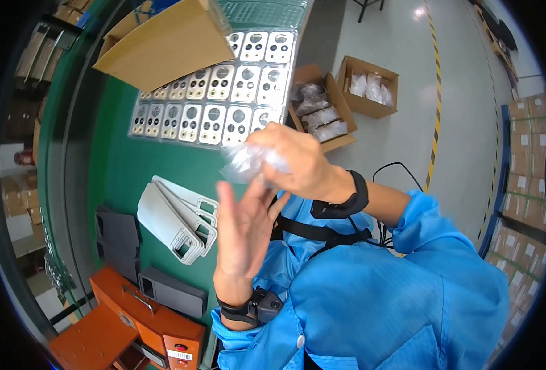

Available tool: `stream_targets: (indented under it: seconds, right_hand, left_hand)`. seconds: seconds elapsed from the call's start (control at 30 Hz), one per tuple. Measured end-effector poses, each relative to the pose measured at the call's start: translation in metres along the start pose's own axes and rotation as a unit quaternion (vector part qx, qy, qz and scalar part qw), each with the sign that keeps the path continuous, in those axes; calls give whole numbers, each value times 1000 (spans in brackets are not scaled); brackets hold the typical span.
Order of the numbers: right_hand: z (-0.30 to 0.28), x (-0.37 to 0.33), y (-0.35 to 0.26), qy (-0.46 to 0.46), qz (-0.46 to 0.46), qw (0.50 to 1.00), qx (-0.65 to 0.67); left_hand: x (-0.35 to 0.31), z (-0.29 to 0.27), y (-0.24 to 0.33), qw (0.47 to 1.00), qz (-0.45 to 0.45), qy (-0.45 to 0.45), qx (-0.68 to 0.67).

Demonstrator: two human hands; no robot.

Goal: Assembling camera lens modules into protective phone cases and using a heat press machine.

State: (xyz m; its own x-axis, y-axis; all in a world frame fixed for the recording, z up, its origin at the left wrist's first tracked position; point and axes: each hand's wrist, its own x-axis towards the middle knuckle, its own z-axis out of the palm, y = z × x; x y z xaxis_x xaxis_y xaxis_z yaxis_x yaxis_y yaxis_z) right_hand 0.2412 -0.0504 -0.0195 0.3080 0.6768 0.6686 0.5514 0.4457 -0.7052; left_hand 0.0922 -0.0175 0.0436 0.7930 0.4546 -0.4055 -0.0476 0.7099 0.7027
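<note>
The right hand grasped a blurred, clear plastic bag in its fingers, above the green bench; the left hand was just below, fingers extended and released, though whether its fingertips touched the bag could not be told; beyond the bag lay rows of white pieces with dark round marks, partly covered by a tilted cardboard box; light grey panels lay fanned out left of the left hand, near an orange machine.
</note>
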Motion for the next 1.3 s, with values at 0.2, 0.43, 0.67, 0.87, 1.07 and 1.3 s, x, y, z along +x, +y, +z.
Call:
stream_targets:
  seconds: [0.2,0.43,0.67,0.87,1.07,1.3]
  right_hand:
    - [-54,-50,35,72,100,989,-77]
    - [-106,-192,248,27,440,840,-317]
    - [-58,-299,400,-83,627,702,-327]
    - [-29,-322,459,-235,587,631,-449]
    - [-8,-376,496,-183,586,541,-574]
    - [-25,-340,485,-158,760,547,-315]
  left_hand:
    - [6,-2,-11,955,5,-77,286]
    - [12,-30,-18,876,184,171,412]
    - [6,-37,-20,785,199,248,532]
    - [-16,-65,-17,657,349,100,660]
    - [-11,-65,-9,707,275,106,642]
    - [13,-45,-11,635,338,118,685]
